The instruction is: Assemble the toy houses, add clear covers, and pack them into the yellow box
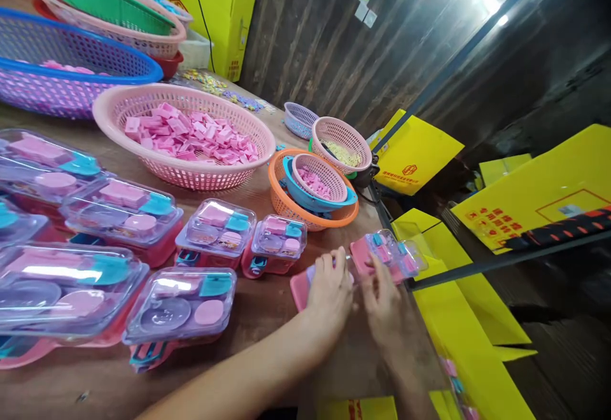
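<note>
My left hand (pixel 331 286) lies over a pink plastic case (pixel 300 291) near the table's right side. Its bent fingers grip the case from above and hide most of it, apart from a pink edge and some lilac. Just right of it, my right hand (pixel 382 299) is slightly blurred, fingers apart, its tips at the near edge of a second pink case (pixel 360 256). That case has clear domed covers (pixel 409 259) over pink and blue pieces. Whether the two cases are joined is hidden by my hands.
Several filled cases with clear lids (pixel 181 302) stand at left. Behind them is a pink basket (pixel 214 175) of pink blocks, with a blue basket (pixel 119 79) farther left. Small stacked baskets (pixel 281 197) stand beyond my hands. Yellow cartons (pixel 458 299) and a metal bar (pixel 477 272) border the right edge.
</note>
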Available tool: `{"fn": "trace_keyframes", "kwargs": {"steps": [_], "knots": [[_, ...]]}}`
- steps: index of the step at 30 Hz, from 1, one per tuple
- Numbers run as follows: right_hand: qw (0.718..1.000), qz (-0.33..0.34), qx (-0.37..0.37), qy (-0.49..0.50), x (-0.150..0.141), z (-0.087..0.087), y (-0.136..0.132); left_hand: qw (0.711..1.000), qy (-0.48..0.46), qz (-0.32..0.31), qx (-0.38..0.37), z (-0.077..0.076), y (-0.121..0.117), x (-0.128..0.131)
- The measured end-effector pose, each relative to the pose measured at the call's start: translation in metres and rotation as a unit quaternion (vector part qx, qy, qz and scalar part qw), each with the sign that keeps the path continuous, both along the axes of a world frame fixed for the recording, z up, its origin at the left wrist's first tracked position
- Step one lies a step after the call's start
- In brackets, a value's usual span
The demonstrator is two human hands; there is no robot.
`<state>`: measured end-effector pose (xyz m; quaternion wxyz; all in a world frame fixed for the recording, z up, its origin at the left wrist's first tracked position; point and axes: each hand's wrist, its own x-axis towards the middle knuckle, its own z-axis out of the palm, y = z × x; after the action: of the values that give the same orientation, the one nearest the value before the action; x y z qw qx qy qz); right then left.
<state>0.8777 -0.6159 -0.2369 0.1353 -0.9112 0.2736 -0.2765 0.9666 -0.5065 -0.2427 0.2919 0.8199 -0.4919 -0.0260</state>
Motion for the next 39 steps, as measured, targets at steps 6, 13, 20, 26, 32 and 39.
{"fn": "trace_keyframes", "kwargs": {"steps": [6,13,20,26,32,39], "knots": [[0.968,0.115,0.201,0.095,-0.022,-0.009,0.022,0.952,0.243,-0.156,-0.106,-0.062,0.052,-0.001],[0.922,0.274,0.228,0.155,-0.004,0.013,0.026,0.924,0.301,-0.124,-0.200,-0.083,0.064,-0.005],[0.948,0.156,0.103,0.258,0.002,0.018,0.077,0.947,0.236,-0.018,-0.217,-0.103,0.078,-0.036],[0.965,0.098,0.024,0.243,0.008,0.013,0.100,0.947,0.242,-0.004,-0.213,-0.108,0.076,-0.035],[0.966,0.069,-0.036,0.247,0.011,0.012,0.108,0.943,0.237,-0.029,-0.230,-0.107,0.077,-0.035],[0.957,0.091,-0.065,0.268,0.012,0.011,0.107,0.944,0.235,0.006,-0.231,-0.105,0.077,-0.037]]}}
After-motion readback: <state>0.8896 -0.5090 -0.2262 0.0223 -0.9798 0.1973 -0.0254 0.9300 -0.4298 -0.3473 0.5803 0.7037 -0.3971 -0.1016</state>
